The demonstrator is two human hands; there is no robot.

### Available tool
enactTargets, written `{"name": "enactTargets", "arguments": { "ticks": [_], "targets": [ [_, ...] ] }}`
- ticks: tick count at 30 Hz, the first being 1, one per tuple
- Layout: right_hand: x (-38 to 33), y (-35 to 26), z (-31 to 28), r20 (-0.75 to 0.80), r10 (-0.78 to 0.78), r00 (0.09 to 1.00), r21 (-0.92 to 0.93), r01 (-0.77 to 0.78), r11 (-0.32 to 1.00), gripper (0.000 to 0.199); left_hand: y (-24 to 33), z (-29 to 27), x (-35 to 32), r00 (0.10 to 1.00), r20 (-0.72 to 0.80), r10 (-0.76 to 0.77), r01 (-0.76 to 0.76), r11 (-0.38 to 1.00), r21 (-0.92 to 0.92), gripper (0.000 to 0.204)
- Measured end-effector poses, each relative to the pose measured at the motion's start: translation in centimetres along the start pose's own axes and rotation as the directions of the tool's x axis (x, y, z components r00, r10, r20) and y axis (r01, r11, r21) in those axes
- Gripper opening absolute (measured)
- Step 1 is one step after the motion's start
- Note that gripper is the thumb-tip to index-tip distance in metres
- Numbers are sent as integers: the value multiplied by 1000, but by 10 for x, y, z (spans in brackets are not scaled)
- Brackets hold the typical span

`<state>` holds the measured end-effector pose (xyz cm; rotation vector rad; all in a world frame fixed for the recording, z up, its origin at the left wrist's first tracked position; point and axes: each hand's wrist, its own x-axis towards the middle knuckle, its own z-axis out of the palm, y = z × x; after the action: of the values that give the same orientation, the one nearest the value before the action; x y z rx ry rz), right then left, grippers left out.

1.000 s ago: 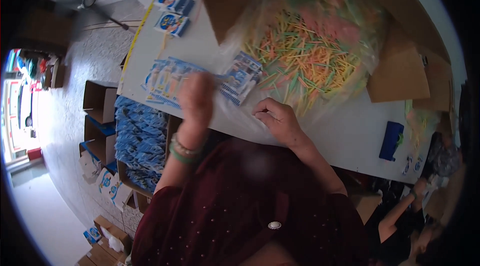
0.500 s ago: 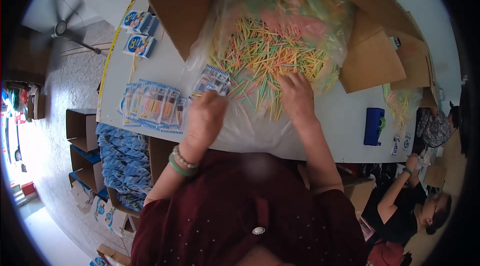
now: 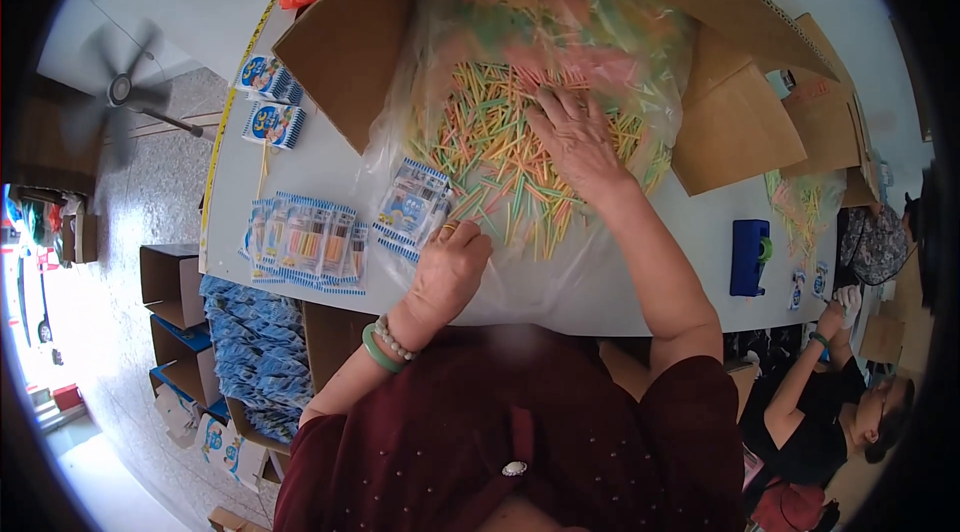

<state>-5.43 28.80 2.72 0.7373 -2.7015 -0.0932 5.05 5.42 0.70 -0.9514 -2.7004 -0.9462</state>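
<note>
Many thin pastel sticks (image 3: 515,157) in pink, yellow and green lie heaped on clear plastic at the mouth of a cardboard box (image 3: 360,52). My right hand (image 3: 578,142) rests on the heap, fingers spread. Closer to me, my left hand (image 3: 453,270) is closed with its fingertips pressed together at the near left edge of the sticks. Anything it may hold is too small to make out. Just beyond its knuckles lie small blue-and-white packets (image 3: 412,200). Farther left, overlapping clear-fronted packets (image 3: 310,240) show coloured sticks inside.
Two stacks of small packs (image 3: 273,125) stand at the table's left. Below that edge, a carton holds many blue packets (image 3: 258,352). A blue tape dispenser (image 3: 748,257) sits on the right. A person in black (image 3: 815,392) works beyond it. A fan (image 3: 120,90) stands far left.
My right hand has moved farther into the heap and its fingers have spread. My left hand has shifted right and toward me, uncovering more of the nearby packets.
</note>
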Motion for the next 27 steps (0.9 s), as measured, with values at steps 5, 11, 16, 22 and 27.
{"name": "enactTargets", "arguments": {
  "ticks": [5,11,16,22,27],
  "targets": [
    [4,2,7,23,-128,992,8,128,992,22,-2,4,1,1000,-8,3,-3,1000,-6,6],
    [9,7,11,-24,-75,997,12,75,997,20,-6,-1,-3,1000,-23,-14,15,1000,14,6],
    [14,6,-5,-69,20,997,202,-6,979,33,-10,-7,-7,995,-74,-61,62,998,10,7],
    [15,-12,-27,18,-117,993,376,101,921,35,-12,-6,-8,996,-75,-57,58,998,-1,7],
    [21,-17,6,70,-132,989,-26,134,991,21,-8,-1,-8,998,-47,-31,31,999,7,7]
  ]
}}
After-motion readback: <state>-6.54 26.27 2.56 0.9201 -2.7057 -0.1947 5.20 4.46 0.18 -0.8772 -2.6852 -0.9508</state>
